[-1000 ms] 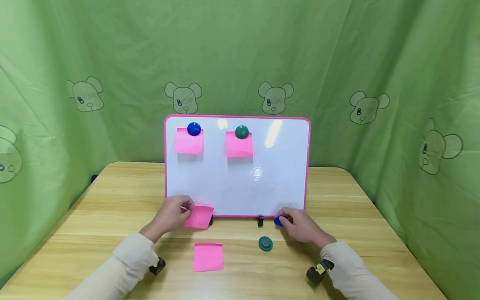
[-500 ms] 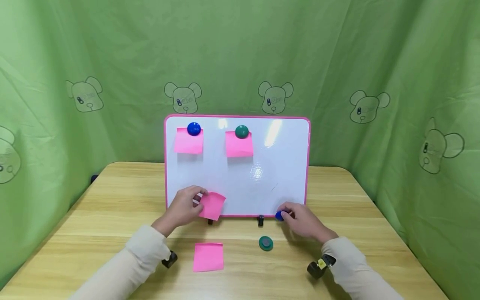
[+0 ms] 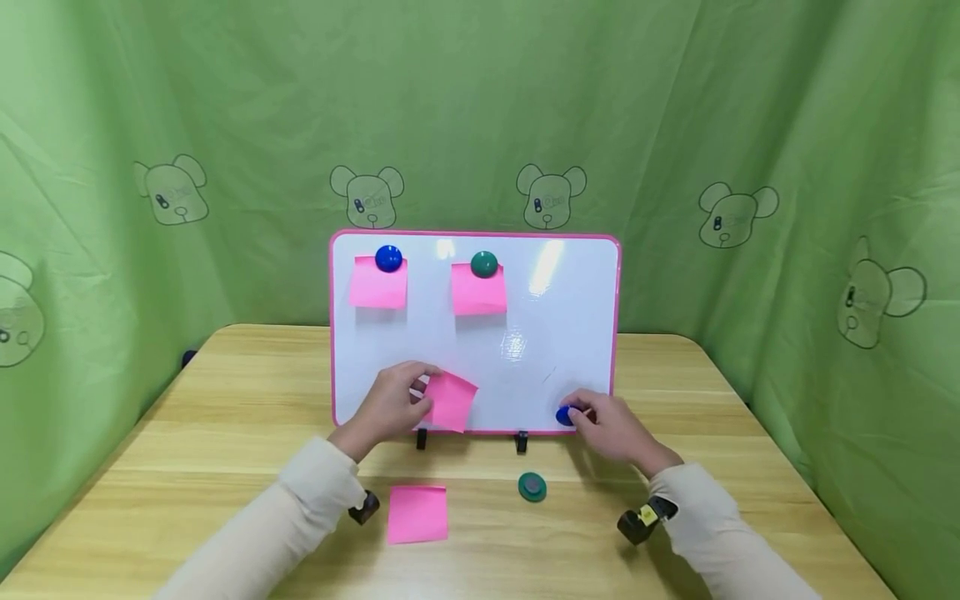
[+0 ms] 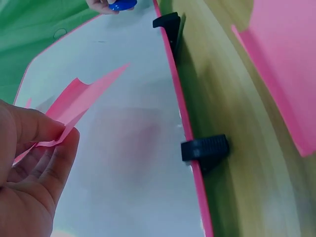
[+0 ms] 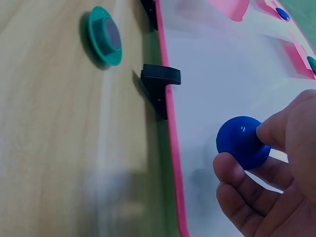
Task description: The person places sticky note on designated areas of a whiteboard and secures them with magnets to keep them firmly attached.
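My left hand (image 3: 390, 404) pinches a pink sticky note (image 3: 452, 402) by its left edge, in front of the lower middle of the whiteboard (image 3: 540, 333). In the left wrist view this sticky note (image 4: 81, 98) bends between thumb and fingers, its far end standing off the board. Near the board's lower right corner, my right hand (image 3: 611, 427) holds a round blue magnet (image 3: 566, 415) by its rim. The right wrist view has the blue magnet (image 5: 243, 142) between thumb and fingertips, its domed face showing, close over the board.
Higher on the board, a blue magnet (image 3: 388, 258) and a green magnet (image 3: 484, 264) each pin a pink note. Another pink sticky note (image 3: 417, 514) lies on the wooden table (image 3: 247, 383). A green magnet (image 3: 532, 487) rests there face down. Black feet (image 3: 522, 442) support the board.
The left hand has carried its sticky note right and upward across the board's lower part. My right hand has risen slightly with the blue magnet. The notes and magnets elsewhere stay put.
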